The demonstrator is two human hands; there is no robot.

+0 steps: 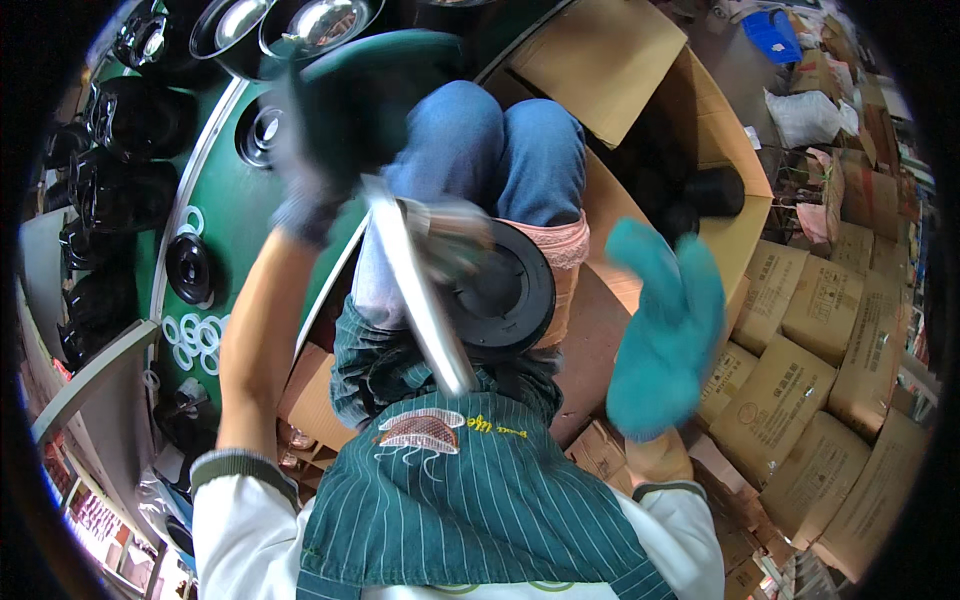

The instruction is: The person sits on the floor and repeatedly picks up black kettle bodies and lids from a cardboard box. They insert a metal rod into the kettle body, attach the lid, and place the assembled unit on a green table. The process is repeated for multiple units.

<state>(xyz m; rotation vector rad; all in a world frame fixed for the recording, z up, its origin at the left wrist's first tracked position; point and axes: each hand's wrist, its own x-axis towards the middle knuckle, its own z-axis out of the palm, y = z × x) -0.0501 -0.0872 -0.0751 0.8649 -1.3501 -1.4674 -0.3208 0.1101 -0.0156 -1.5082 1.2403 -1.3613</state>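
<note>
My left hand, in a greyish glove, is raised at the green work surface's edge, smeared by motion. It appears to grip a dark round-edged piece that overlaps my knee; the fingers are hidden. On my lap lies a round black lid-like part. A bright metal bar-like thing slants across its left side, too blurred to name exactly. My right hand, in a teal glove, is held out to the right of my lap, thumb and fingers apart, holding nothing.
On the green work surface lie white rings, small black round parts and shiny metal bowls. Black pots line the far left. An open carton with black parts stands ahead right, stacked closed cartons at right.
</note>
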